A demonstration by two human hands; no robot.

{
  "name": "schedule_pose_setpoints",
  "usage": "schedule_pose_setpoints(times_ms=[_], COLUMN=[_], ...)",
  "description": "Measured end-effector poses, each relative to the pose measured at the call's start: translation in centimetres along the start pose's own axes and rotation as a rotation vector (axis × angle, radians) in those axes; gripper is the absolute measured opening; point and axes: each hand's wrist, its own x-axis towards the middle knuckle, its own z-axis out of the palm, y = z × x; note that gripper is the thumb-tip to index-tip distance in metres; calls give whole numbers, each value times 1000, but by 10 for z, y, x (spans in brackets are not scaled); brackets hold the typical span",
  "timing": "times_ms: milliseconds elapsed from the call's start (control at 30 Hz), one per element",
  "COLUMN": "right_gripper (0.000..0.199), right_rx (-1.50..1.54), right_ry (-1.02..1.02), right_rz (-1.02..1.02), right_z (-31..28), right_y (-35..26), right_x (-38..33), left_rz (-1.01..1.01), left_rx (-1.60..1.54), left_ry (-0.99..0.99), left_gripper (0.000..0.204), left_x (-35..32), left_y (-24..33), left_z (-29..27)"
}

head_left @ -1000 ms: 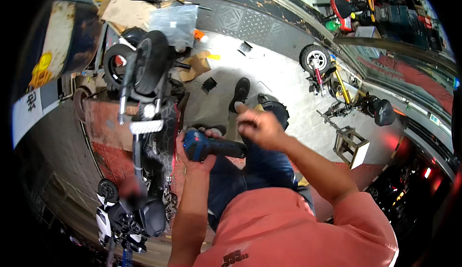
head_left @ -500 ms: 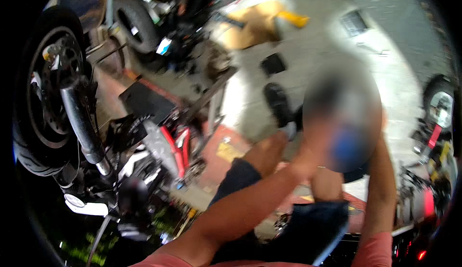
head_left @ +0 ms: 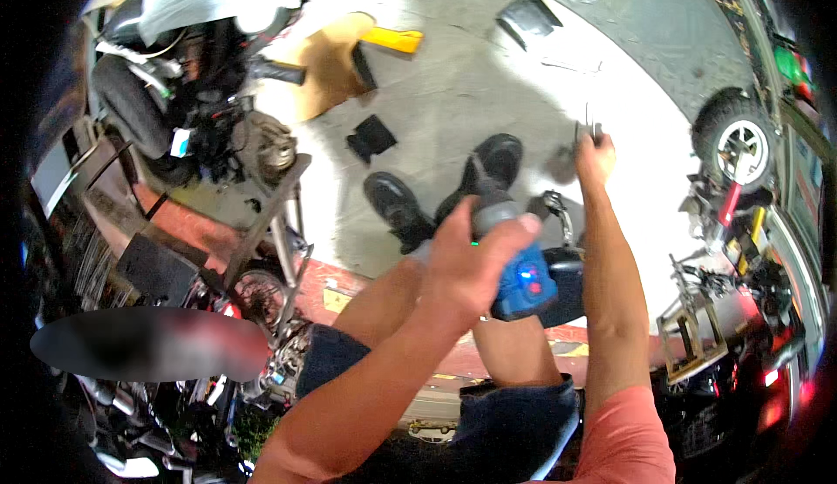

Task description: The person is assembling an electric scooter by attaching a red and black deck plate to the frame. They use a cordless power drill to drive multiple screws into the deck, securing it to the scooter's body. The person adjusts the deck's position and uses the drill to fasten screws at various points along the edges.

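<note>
Only the head view here. The left hand (head_left: 475, 262) is clenched around a blue cordless power tool (head_left: 523, 279), held out in front above the knees, and its grip looks firm, fingers wrapped right over the top of the tool body. The right hand (head_left: 595, 154) is stretched further out and pinches something thin and metal, maybe a small bit or pin (head_left: 589, 126); too small to tell exactly what. So both hands are closed on something.

Compared with a second ago: the tool was then held low and sideways near the lap, with the right hand close beside it. Half a second back everything was a blur, the head was swinging. Now the view has settled looking down past the shoes (head_left: 436, 196) at the concrete floor (head_left: 488, 74), the tool has come up, and the right arm has reached well away from it. My guess is the small piece is being looked at or fetched for the tool, not fitted yet, since the two are apart.

Around: a stripped scooter (head_left: 209, 109) to the left, a wheel (head_left: 737, 139) to the right, a yellow piece (head_left: 392, 39) and a flat black part (head_left: 370, 137) lying on the floor.
</note>
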Motion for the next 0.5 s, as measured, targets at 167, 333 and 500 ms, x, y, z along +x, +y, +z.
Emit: schedule_pose_setpoints(times_ms=[167, 333, 500], right_gripper=[57, 70, 48], right_rx=[120, 261, -74], right_ry=[106, 88, 84], right_rz=[-59, 232, -275], right_z=[20, 27, 30], right_y=[-41, -89, -166], right_x=[99, 138, 67], left_rz=[50, 111, 76], left_rx=[-175, -164, -451], left_ry=[-78, -23, -31], left_gripper=[56, 59, 58], left_x=[3, 8, 9], left_y=[9, 33, 39], left_z=[4, -2, -28])
